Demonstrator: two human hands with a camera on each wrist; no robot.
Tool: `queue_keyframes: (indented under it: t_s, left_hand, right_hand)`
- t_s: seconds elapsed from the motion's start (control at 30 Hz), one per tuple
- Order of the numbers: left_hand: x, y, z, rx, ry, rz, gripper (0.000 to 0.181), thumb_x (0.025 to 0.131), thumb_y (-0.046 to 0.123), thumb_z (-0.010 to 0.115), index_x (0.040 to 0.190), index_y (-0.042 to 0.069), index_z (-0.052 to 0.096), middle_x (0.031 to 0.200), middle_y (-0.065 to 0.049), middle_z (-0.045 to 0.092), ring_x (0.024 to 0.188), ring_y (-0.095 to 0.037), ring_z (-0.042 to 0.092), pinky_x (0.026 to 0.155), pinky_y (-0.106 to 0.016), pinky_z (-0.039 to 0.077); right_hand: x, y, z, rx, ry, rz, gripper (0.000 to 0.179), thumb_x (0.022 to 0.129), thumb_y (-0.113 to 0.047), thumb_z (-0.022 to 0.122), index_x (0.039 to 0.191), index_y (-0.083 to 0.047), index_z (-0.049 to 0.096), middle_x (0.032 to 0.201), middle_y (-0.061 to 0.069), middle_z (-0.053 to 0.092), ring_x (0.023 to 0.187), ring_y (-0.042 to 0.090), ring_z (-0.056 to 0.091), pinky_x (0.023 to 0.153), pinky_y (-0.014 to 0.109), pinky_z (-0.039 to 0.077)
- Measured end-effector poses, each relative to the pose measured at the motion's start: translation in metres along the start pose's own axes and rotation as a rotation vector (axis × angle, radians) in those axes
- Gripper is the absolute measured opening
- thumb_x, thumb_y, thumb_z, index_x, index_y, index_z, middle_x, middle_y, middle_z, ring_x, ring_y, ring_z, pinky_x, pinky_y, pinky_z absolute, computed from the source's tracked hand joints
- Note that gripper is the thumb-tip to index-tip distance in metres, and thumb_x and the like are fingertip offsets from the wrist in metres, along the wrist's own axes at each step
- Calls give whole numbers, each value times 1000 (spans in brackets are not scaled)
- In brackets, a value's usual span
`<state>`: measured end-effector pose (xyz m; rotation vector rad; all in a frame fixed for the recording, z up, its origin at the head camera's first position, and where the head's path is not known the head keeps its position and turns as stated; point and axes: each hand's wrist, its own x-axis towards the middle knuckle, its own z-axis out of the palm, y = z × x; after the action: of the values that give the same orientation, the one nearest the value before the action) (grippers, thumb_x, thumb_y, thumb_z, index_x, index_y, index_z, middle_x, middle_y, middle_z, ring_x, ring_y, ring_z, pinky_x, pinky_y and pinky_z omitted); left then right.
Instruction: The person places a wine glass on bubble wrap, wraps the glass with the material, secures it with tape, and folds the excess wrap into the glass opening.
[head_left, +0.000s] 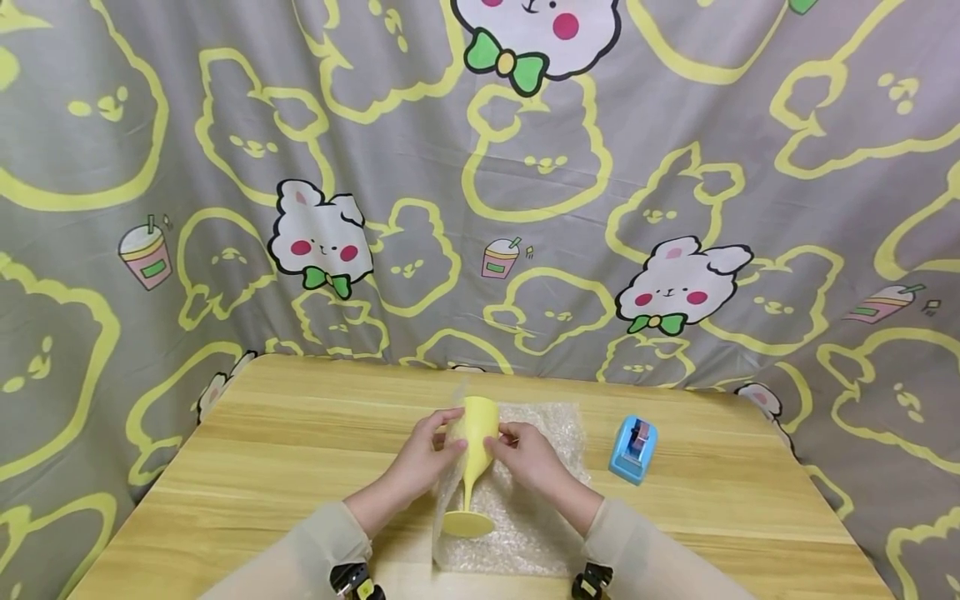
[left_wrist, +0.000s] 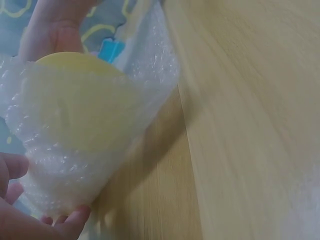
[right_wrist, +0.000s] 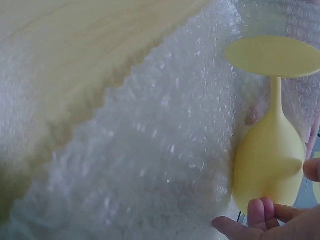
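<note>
A yellow plastic goblet [head_left: 473, 454] lies tilted over a sheet of bubble wrap [head_left: 525, 508] on the wooden table [head_left: 285, 450], its round foot [head_left: 468, 523] toward me. My left hand [head_left: 433, 450] holds the bowl through a raised flap of the wrap [left_wrist: 85, 135]. My right hand [head_left: 521, 454] grips the bowl's other side with curled fingers [right_wrist: 260, 212]. In the right wrist view the goblet [right_wrist: 270, 155] shows bare against the bubble wrap [right_wrist: 150, 165]. The left wrist view has the goblet's bowl [left_wrist: 75, 105] covered by wrap, with my fingers [left_wrist: 70, 222] under it.
A blue tape dispenser [head_left: 633, 448] stands on the table to the right of the wrap. A grey cloth with yellow rabbit outlines [head_left: 525, 208] hangs behind and around the table. Bare wood lies to the left and far right.
</note>
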<state>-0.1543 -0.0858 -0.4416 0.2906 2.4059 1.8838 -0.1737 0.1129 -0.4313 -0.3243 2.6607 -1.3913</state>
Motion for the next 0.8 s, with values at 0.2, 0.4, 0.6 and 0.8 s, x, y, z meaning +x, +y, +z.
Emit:
queue_keyframes:
  t_s: [0.2,0.4,0.6,0.8]
  left_hand:
    - [2,-2,4,24,12,-5,50,97,13,67,144,11,52,144,-28,35,120,-43,49,88,-46,55]
    - [4,0,7,82,23,34,50,96,15,68,144,11,53,145,-28,34,122,-43,43,98,-56,46]
    - [6,-1,7,100,20,44,51,96,14,69,144,11,53,145,-29,35,128,-48,40,104,-64,39]
    - [5,-2,7,114,21,56,51,95,15,70,143,11,53,144,-30,36,130,-49,40,107,-64,36]
  right_hand:
    - [-1,-2,1,7,-12,56,46,97,-36,64,119,4,68,93,6,69,79,15,58,69,32,51]
    - [2,-6,0,-4,-25,96,44,97,-44,62,102,-1,73,82,7,67,70,15,53,62,30,47]
    - [4,-8,0,-12,-30,96,45,96,-44,62,99,0,74,83,7,68,70,15,53,61,29,46]
    - [5,-7,1,22,-8,100,35,97,-33,64,97,1,75,75,5,63,67,15,51,58,28,45]
